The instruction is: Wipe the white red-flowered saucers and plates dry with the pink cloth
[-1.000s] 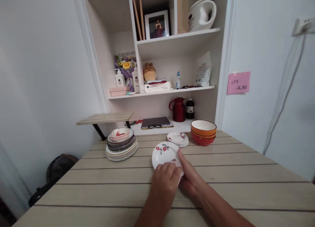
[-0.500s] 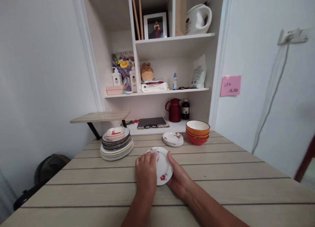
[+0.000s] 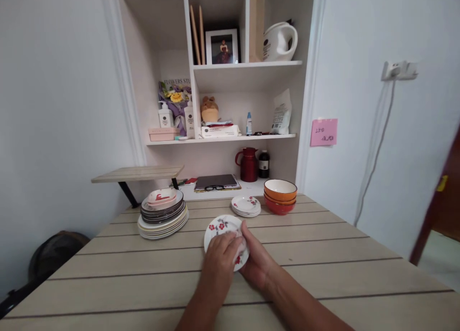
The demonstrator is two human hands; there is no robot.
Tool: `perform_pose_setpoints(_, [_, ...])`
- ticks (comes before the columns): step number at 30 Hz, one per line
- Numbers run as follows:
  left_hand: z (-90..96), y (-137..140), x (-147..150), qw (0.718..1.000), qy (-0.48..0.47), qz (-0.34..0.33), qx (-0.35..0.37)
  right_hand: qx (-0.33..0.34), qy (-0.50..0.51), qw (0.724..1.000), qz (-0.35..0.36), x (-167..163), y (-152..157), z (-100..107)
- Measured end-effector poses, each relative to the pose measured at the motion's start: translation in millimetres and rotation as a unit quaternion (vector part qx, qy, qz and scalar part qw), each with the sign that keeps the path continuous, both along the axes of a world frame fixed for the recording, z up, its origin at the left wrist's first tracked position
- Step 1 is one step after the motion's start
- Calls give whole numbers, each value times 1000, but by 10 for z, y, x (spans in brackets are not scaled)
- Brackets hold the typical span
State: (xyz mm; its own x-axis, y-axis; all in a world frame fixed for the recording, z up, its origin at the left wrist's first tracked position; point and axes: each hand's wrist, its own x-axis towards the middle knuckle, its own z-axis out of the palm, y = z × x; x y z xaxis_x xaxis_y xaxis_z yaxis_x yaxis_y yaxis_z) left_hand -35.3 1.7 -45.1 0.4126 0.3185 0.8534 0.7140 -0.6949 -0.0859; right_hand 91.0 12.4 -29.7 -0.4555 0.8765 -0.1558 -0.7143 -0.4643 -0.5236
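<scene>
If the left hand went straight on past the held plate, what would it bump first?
Probably the stack of small flowered plates beyond the held plate, though the left hand might brush the right thumb on the way; depth is unclear.

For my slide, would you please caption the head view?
Left hand holds pinkish cloth against round, white, red-flowered plate gripped in right hand.

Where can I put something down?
There's bare tabletop right of the right hand, in front of the bowls, and left of the left hand, in front of the plate stack. It's crowded around the held plate, and at the back where small plates sit beside the bowls.
</scene>
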Motion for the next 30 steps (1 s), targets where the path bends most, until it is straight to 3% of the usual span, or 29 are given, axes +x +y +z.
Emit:
perform_pose_setpoints(7, [51, 76, -136, 980, -55, 185, -51, 11, -77, 997, -20, -124, -71, -19])
perform_pose_setpoints(11, [38, 74, -159, 966, -38, 245, -72, 10, -65, 997, -36, -112, -53, -23])
perform_pose_setpoints(14, [7, 47, -125, 966, -22, 242, -88, 0, -53, 996, -74, -57, -23, 11])
perform_pose_setpoints(17, [-25, -2, -60, 982, -5, 168, -91, 6, -33, 994, -103, 18, -1, 57])
perform_pose_setpoints(20, [-43, -32, -13, 995, 14, 69, -65, 21, -23, 996, -78, 55, 5, 64])
perform_pose_setpoints(22, [-42, -21, -15, 998, 18, 39, -47, 29, -34, 998, -49, 37, 2, 42])
perform_pose_setpoints(25, [-18, 39, -72, 997, 4, 60, -38, 36, -51, 998, -31, -38, -4, -11])
perform_pose_setpoints(30, [20, 157, -235, 976, -42, 206, -60, 43, -55, 997, -30, -162, -25, -65])
